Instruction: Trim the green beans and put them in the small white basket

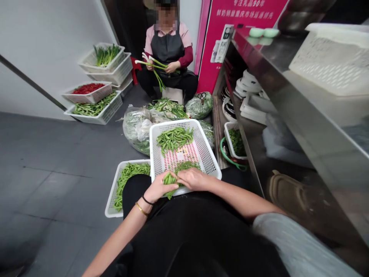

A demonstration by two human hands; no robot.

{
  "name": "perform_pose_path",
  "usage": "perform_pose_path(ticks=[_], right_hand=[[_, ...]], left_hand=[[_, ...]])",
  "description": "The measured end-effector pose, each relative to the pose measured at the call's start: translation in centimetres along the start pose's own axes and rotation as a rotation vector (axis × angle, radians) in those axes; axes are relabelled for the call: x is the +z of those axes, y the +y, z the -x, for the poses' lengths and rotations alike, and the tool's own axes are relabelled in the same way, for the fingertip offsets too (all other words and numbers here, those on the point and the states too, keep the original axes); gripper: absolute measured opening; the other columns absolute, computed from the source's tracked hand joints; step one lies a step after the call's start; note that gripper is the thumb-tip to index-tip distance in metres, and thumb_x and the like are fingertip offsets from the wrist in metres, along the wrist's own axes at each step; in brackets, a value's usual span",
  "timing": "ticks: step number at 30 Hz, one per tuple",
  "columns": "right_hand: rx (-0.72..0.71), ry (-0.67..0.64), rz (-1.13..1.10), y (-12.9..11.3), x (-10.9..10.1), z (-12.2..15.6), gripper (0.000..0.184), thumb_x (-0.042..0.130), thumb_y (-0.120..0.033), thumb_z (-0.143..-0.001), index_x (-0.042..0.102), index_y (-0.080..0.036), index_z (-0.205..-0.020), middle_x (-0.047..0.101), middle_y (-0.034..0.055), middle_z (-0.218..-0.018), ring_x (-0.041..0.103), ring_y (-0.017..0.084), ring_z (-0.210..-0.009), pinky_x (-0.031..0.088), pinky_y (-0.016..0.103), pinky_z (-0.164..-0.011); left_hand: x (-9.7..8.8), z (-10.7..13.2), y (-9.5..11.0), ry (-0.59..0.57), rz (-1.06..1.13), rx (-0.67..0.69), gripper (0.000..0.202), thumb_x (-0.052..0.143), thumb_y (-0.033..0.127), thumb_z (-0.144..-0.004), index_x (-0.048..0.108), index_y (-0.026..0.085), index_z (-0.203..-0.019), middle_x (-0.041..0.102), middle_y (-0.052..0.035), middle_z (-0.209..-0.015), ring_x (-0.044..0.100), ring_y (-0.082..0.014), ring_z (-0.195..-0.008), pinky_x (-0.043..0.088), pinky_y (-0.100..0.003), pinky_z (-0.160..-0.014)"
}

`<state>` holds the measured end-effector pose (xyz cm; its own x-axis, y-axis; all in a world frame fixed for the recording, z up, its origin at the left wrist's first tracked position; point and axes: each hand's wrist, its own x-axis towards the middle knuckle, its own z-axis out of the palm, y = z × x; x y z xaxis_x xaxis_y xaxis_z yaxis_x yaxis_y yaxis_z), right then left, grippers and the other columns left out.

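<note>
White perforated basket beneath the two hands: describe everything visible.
The white rectangular basket, apparently plastic, has perforated walls, a round-cornered rim and a slotted floor showing pinkish red. It sits upright, seemingly on the lap. Slender green pods lie toward its far end, small green scraps nearer. The left hand, gripping pods, and the right hand meet over its near edge; contact with it is unclear.

Your left hand (159,187) (2 bands (148,201) circle its wrist) holds a bunch of green pods (169,179) at the white basket (210,159), your right hand (195,179) touching them. Ahead, a co-worker (167,46) holds scallions (159,62).
</note>
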<state>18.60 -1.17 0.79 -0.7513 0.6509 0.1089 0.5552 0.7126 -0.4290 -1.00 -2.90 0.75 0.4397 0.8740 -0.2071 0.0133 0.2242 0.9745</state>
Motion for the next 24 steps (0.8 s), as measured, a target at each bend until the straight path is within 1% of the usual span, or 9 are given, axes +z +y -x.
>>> perform_pose_path(ticks=[2, 5, 8, 10, 14, 16, 17, 20, 24], right_hand=[[0.1, 0.12, -0.121, -0.5, 0.3, -0.6, 0.021, 0.043, -0.03, -0.092, 0.054, -0.017, -0.08, 0.06, 0.0033, -0.074, 0.053, 0.013, -0.065, 0.037, 0.023, -0.062], [0.329, 0.326, -0.455, -1.2, 0.9, -2.3, 0.021, 0.043, -0.031, -0.091, 0.049, -0.019, -0.076, 0.059, 0.0, -0.067, 0.055, 0.011, -0.061, 0.04, 0.022, -0.061], [0.453, 0.364, -0.749, -1.2, 1.2, -3.6, 0.02, 0.042, -0.032, -0.091, 0.048, -0.019, -0.077, 0.055, -0.004, -0.059, 0.055, 0.01, -0.053, 0.042, 0.021, -0.056], [0.433, 0.296, -0.738, -0.4, 1.1, -3.6, 0.019, 0.045, -0.032, -0.089, 0.051, -0.019, -0.077, 0.055, -0.0048, -0.058, 0.056, 0.01, -0.054, 0.042, 0.021, -0.059], [0.442, 0.1, -0.418, 2.9, 0.6, -2.1, 0.014, 0.051, -0.025, -0.085, 0.058, -0.017, -0.076, 0.06, -0.0021, -0.06, 0.058, 0.012, -0.063, 0.041, 0.022, -0.066], [0.465, -0.018, -0.259, 4.6, 0.5, -1.1, 0.01, 0.055, -0.022, -0.082, 0.061, -0.017, -0.088, 0.066, 0.0022, -0.076, 0.061, 0.014, -0.073, 0.042, 0.024, -0.07], [0.474, -0.075, -0.182, 5.2, 0.5, -0.7, 0.019, 0.057, -0.021, -0.08, 0.061, -0.017, -0.098, 0.067, 0.0054, -0.089, 0.062, 0.016, -0.08, 0.043, 0.025, -0.073], [0.496, -0.179, -0.013, 6.4, 1.0, -0.1, 0.044, 0.058, -0.024, -0.08, 0.051, -0.018, -0.123, 0.061, 0.0128, -0.116, 0.062, 0.021, -0.096, 0.044, 0.03, -0.08], [0.432, -0.238, 0.012, 7.0, 1.7, -0.7, 0.038, 0.049, -0.03, -0.086, 0.051, -0.019, -0.123, 0.065, 0.0106, -0.107, 0.065, 0.02, -0.086, 0.048, 0.031, -0.075]], left_hand=[[0.5, -0.2, 0.1, 0.055, 0.051, 0.025, 0.031, 0.079, 0.023, -0.06, 0.059, 0.015, -0.082, 0.059, 0.0016, -0.069, 0.052, -0.0102, -0.06, 0.04, -0.022, -0.058], [1.5, -0.8, 0.2, 0.252, 0.334, 0.051, 0.034, 0.077, 0.024, -0.06, 0.056, 0.016, -0.084, 0.058, 0.0024, -0.064, 0.054, -0.0107, -0.057, 0.043, -0.023, -0.056], [0.6, -1.6, 0.5, 0.468, 0.523, 0.085, 0.034, 0.076, 0.022, -0.058, 0.055, 0.016, -0.084, 0.059, 0.0022, -0.061, 0.056, -0.0107, -0.054, 0.044, -0.022, -0.053], [-2.1, -2.0, 0.7, 0.611, 0.555, 0.124, 0.035, 0.076, 0.02, -0.056, 0.056, 0.016, -0.084, 0.06, 0.0021, -0.06, 0.056, -0.0106, -0.053, 0.044, -0.021, -0.051], [-11.0, -1.6, -0.7, 0.97, 0.5, 0.217, 0.035, 0.073, 0.018, -0.052, 0.055, 0.015, -0.082, 0.059, 0.0032, -0.059, 0.056, -0.0109, -0.052, 0.047, -0.023, -0.052], [-15.2, -1.0, -2.7, 1.076, 0.431, 0.07, 0.032, 0.071, 0.02, -0.053, 0.054, 0.015, -0.08, 0.057, 0.0035, -0.059, 0.055, -0.0109, -0.051, 0.047, -0.024, -0.05], [-16.8, -0.6, -4.0, 1.134, 0.374, -0.048, 0.03, 0.07, 0.022, -0.054, 0.053, 0.015, -0.078, 0.055, 0.004, -0.058, 0.054, -0.0105, -0.049, 0.046, -0.023, -0.048], [-20.0, 0.7, -8.0, 1.226, 0.268, -0.28, 0.031, 0.073, 0.024, -0.056, 0.052, 0.015, -0.077, 0.054, 0.0036, -0.056, 0.054, -0.0112, -0.051, 0.045, -0.023, -0.049], [-22.0, 1.2, -12.7, 1.273, 0.249, -0.444, 0.039, 0.08, 0.028, -0.054, 0.057, 0.012, -0.082, 0.057, -0.0008, -0.057, 0.058, -0.0164, -0.057, 0.047, -0.029, -0.052]])
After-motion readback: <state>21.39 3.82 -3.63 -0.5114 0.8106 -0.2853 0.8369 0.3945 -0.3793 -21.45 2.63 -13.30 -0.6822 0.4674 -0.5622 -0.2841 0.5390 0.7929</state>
